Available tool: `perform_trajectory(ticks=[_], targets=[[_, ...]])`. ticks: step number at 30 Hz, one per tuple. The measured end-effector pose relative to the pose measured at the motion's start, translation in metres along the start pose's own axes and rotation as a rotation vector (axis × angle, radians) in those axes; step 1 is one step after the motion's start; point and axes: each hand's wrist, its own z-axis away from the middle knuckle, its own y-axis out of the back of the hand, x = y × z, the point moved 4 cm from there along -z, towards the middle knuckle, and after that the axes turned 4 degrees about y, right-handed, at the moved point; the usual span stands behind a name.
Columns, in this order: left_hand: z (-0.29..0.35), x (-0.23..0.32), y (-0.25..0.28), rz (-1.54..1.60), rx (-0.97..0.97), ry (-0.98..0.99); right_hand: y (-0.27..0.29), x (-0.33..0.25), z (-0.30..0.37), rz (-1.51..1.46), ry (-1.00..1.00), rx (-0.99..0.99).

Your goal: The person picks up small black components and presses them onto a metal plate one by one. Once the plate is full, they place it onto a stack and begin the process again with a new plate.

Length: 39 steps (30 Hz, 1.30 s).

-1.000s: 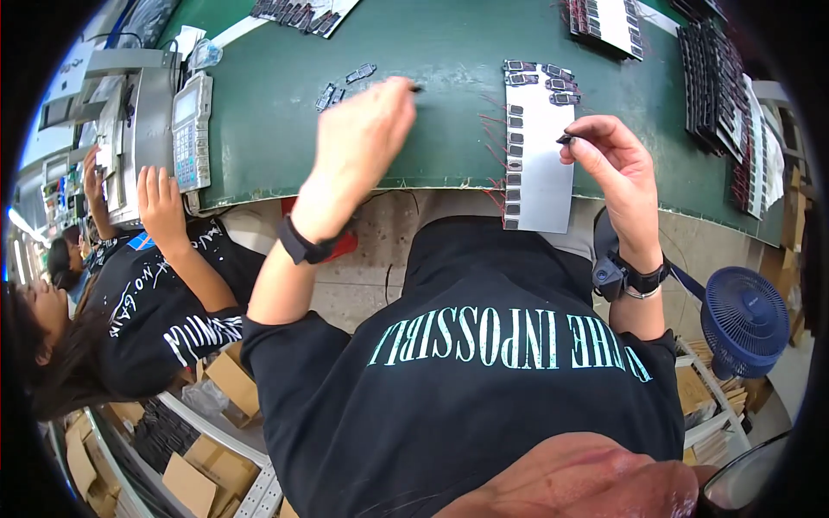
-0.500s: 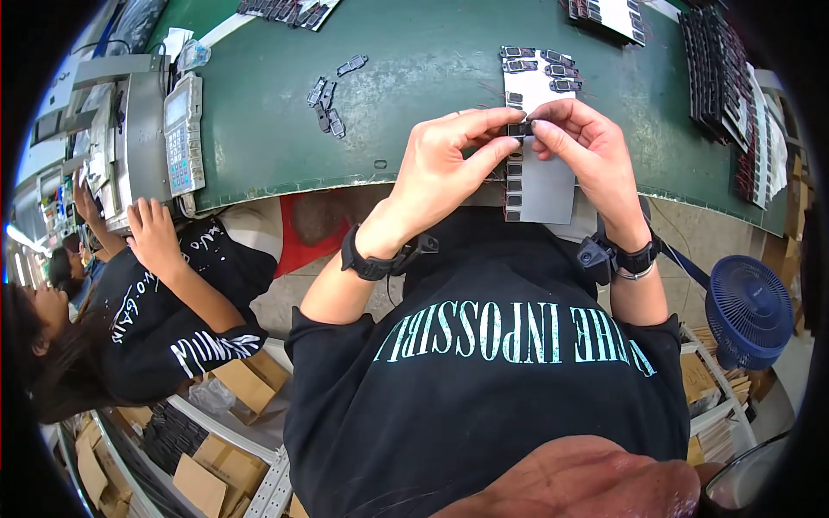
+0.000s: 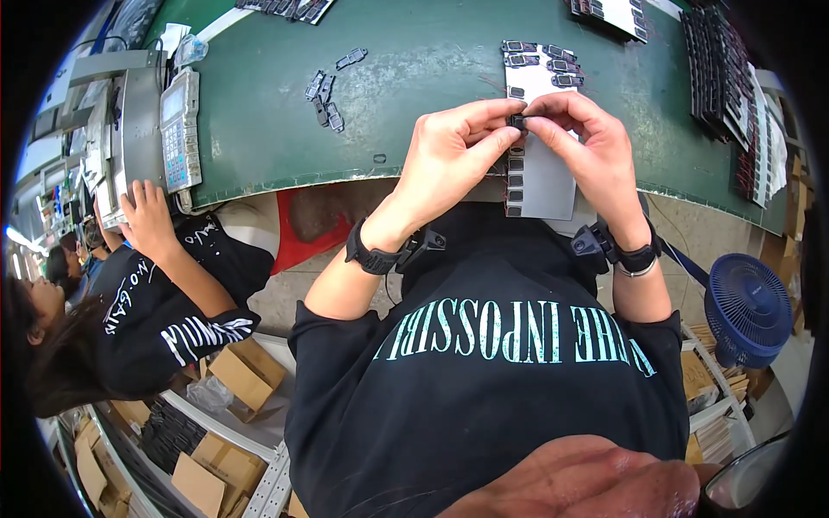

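Observation:
Between my two hands is a small black rectangular part [image 3: 516,122], pinched above a pale flat board [image 3: 549,186]. My left hand [image 3: 453,142] grips its left side with thumb and forefinger. From the other side, my right hand [image 3: 589,138] closes its thumb and fingertips on the same part. The fingers partly hide it. A column of small black pieces [image 3: 515,181] runs down the board's left edge. At the board's far end lie several small black speaker-like modules [image 3: 521,60] with thin wires.
Several loose black parts [image 3: 324,99] lie on the green table [image 3: 414,78] to the left. Stacked boards with modules [image 3: 712,78] stand at the far right. A keypad device [image 3: 180,129] sits at the left, near another person's hand [image 3: 151,220]. A blue fan [image 3: 749,309] is at the right.
The black part has turned slightly between my fingertips, and both my hands remain close together. At the left, the other person's hand has shifted a little down and left.

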Motion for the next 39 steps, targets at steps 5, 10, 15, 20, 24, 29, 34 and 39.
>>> perform_trajectory(ticks=[5,10,15,20,24,29,34,39], targets=[[0.001,0.007,-0.001,-0.067,-0.002,-0.019,0.006,0.008,-0.005,-0.129,-0.044,-0.087],[0.004,0.009,-0.004,-0.034,-0.031,0.008,0.005,0.014,-0.004,-0.377,-0.189,-0.218],[0.008,0.008,-0.009,0.006,-0.055,0.022,0.007,0.014,-0.002,-0.359,-0.2,-0.243],[0.011,0.005,-0.021,0.039,-0.022,0.018,0.006,0.011,0.012,-0.214,-0.084,-0.192],[0.022,0.001,-0.031,-0.112,0.009,-0.013,0.008,-0.011,0.029,0.149,0.106,-0.12],[0.042,0.016,-0.048,-0.295,0.173,-0.143,0.028,-0.009,0.041,0.305,0.082,-0.077],[0.028,0.01,-0.028,-0.182,0.184,-0.165,0.033,0.004,0.006,0.569,0.188,0.051],[0.036,0.006,-0.031,-0.154,0.172,-0.121,0.034,0.014,0.001,0.707,0.331,0.089]])
